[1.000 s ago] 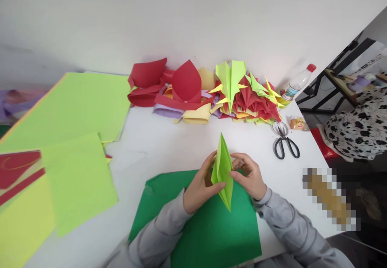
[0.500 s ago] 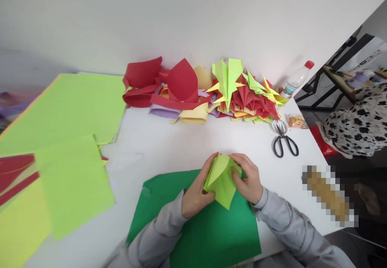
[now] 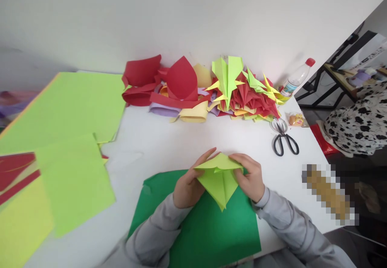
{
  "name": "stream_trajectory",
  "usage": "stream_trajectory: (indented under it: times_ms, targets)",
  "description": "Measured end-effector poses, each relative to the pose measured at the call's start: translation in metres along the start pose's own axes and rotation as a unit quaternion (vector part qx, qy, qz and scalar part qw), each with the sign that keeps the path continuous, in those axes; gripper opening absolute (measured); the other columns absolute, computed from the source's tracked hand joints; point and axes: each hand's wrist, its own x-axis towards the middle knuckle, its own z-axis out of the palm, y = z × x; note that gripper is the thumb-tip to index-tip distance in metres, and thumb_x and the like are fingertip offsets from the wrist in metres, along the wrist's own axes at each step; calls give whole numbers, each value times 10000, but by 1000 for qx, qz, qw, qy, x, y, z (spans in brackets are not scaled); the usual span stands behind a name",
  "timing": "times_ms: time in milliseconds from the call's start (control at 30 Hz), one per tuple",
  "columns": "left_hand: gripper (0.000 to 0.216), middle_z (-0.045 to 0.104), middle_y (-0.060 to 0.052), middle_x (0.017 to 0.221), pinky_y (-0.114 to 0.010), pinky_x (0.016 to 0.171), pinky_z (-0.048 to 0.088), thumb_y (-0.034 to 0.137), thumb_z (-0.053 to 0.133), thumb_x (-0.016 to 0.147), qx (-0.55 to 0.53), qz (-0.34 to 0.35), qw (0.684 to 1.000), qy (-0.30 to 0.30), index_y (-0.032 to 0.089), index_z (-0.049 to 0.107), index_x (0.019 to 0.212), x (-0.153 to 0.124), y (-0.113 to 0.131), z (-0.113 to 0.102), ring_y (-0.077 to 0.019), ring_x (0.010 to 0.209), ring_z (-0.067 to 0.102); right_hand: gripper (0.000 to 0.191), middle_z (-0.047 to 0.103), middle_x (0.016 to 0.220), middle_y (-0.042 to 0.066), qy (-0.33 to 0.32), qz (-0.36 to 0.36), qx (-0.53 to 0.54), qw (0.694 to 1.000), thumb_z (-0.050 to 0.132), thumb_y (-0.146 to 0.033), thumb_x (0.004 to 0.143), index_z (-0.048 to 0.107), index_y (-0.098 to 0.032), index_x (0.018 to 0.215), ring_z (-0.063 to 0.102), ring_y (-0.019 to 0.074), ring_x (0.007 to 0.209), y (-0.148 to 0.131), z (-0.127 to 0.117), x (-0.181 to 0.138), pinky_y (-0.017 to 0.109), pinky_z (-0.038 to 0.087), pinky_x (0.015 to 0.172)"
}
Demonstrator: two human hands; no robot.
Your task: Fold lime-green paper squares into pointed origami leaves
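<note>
A lime-green sheet of folded paper (image 3: 220,183) is held up between my two hands, its lower corner pointing toward me and its top flap raised. My left hand (image 3: 190,185) grips the left corner, thumb in front and fingers behind. On the right side, my right hand (image 3: 250,177) pinches the other corner; some of its fingertips are hidden behind the paper. Beneath both hands lies a dark green sheet (image 3: 211,235) on the white table (image 3: 127,179).
Large lime-green sheets (image 3: 81,102) lie at left, with a smaller sheet (image 3: 75,183) nearer. Along the wall sit red curled paper pieces (image 3: 181,78) and a heap of folded paper shapes (image 3: 244,94). Scissors (image 3: 282,139), a bottle (image 3: 294,80) and a wrapped snack (image 3: 296,119) are at right, near a person's patterned clothing (image 3: 359,118).
The lime-green paper has been spread wider, its top flap now opened out sideways. My left hand has shifted left and its fingers have extended upward; my right hand has barely moved.
</note>
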Motion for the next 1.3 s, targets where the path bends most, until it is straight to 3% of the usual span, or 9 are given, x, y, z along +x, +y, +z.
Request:
stream_trajectory:
  times_ms: [333,500,600,733,933,1067,1133,1233,1300]
  targets:
    - [556,625,-81,1233,-428,978,375,295,684,659,50,0,998,-25,198,619,1203,-4,2,6,-383,1220,451,195,725,902,38,19,172,116,978,571,-169,769,724,-212,882,667,185,837,6,-5,6,308,541,768]
    - [605,518,-81,1360,-421,897,447,394,750,668,25,-7,999,-39,250,575,1230,-3,3,6,-374,1209,469,157,726,858,34,-17,202,135,970,613,-292,810,713,-188,872,661,190,757,5,-7,6,293,540,667]
    - [574,577,-102,1289,-429,880,467,510,694,732,-42,-27,998,-25,267,545,1230,0,5,7,-322,1128,561,150,720,894,35,-46,121,77,989,565,-215,825,700,-196,888,667,184,797,3,-6,2,304,543,732]
    - [471,682,-102,1117,-408,873,481,505,688,756,-82,-64,995,11,216,607,1119,3,1,11,-287,1060,620,414,687,1030,62,-40,-49,-44,997,489,-115,806,558,-216,1201,652,190,923,3,-4,-5,345,544,804]
    - [298,724,-123,1014,-363,862,510,297,775,708,-93,-54,993,50,126,670,928,2,-5,23,-249,964,663,364,653,982,97,35,-195,-276,941,498,-177,860,483,-218,1221,624,233,893,2,0,-7,394,505,735]
    - [258,730,-113,992,-335,812,531,247,775,702,-102,-40,990,87,126,661,899,4,1,21,-228,908,678,337,608,877,40,139,-284,-270,909,646,-155,795,535,-238,1101,590,187,791,-6,-6,-15,335,465,666]
    - [251,730,-110,992,-329,799,532,259,757,725,-99,-24,989,107,131,654,915,5,6,18,-219,893,681,333,600,822,10,107,-357,-257,892,680,-74,751,581,-231,1027,572,150,737,-7,-8,-22,296,441,641]
    - [301,723,-120,1019,-363,836,518,314,750,737,-87,3,991,103,137,640,955,3,10,18,-244,930,676,192,667,903,66,-58,-247,-180,950,586,-108,817,641,-215,967,603,202,892,1,0,-30,348,463,730]
    - [358,719,-127,1033,-398,871,499,357,765,722,-67,16,995,75,142,634,975,1,9,20,-267,960,667,155,677,991,84,-146,17,18,989,535,-219,856,651,-219,958,593,220,998,10,10,-30,399,458,869]
